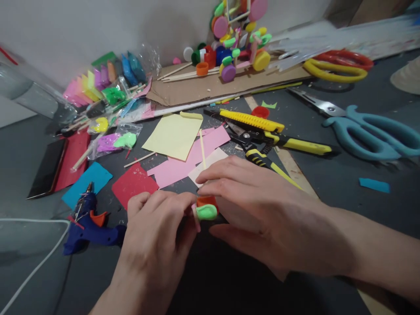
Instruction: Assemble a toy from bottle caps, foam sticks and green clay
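Note:
My left hand [157, 227] is closed in a pinch on a small craft piece, near the middle of the view. That piece has a pink strip [196, 218], a light green clay blob [206, 212] and an orange cap [207, 201] behind the blob. Around its right side curves my right hand [252, 205], with fingers and thumb apart; whether a finger touches the cap is hard to see. Just beyond the hands lie a red paper square [134, 186], a pink paper [183, 164] and a pale yellow paper [175, 135].
To the left is a blue glue gun [95, 232] beside a phone [47, 168]. Yellow-handled pliers [254, 151], a yellow utility knife [251, 120] and blue scissors [370, 131] lie to the right. Colourful clay-and-cap models [229, 57] stand on cardboard [183, 94] at the back.

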{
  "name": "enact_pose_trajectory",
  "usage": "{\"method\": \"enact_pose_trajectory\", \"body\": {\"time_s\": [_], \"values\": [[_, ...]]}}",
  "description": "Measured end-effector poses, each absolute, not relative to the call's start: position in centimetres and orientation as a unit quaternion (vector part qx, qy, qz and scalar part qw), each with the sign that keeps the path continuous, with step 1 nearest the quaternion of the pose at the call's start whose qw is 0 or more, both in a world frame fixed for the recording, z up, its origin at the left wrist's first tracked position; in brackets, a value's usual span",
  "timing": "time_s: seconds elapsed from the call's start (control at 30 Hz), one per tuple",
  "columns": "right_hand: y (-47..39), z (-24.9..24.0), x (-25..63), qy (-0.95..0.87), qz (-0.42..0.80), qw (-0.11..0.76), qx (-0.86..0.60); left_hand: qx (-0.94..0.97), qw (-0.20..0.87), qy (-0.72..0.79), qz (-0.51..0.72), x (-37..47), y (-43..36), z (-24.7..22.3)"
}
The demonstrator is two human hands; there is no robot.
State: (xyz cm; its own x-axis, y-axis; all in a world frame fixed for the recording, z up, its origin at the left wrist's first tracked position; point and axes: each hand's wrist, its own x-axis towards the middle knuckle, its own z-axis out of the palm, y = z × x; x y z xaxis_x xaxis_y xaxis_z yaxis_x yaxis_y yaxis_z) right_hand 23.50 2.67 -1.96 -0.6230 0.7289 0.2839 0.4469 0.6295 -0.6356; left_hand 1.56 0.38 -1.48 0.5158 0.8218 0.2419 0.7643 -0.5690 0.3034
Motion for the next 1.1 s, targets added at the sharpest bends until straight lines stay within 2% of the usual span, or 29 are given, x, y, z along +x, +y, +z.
{"method": "enact_pose_trajectory", "body": {"time_s": [0.1,0.3,0.53,0.8,1.1], "values": [[3.5,-2.8,24.1,-0.886,0.23,0.226,-0.334,0.882,0.065,0.436,0.169,1.3,0.6,-1.6],[3.3,-4.1,23.5,-0.892,0.228,0.212,-0.329,0.888,0.056,0.422,0.171,1.0,1.0,-1.6],[2.2,-3.7,22.3,-0.887,0.211,0.194,-0.361,0.903,0.036,0.412,0.112,0.1,1.7,-1.3],[1.3,-2.5,21.1,-0.866,0.217,0.136,-0.43,0.916,-0.019,0.38,0.125,0.0,0.9,0.1],[1.0,-2.8,20.8,-0.861,0.193,0.169,-0.44,0.907,-0.012,0.399,0.131,1.1,-0.1,-0.2]]}}
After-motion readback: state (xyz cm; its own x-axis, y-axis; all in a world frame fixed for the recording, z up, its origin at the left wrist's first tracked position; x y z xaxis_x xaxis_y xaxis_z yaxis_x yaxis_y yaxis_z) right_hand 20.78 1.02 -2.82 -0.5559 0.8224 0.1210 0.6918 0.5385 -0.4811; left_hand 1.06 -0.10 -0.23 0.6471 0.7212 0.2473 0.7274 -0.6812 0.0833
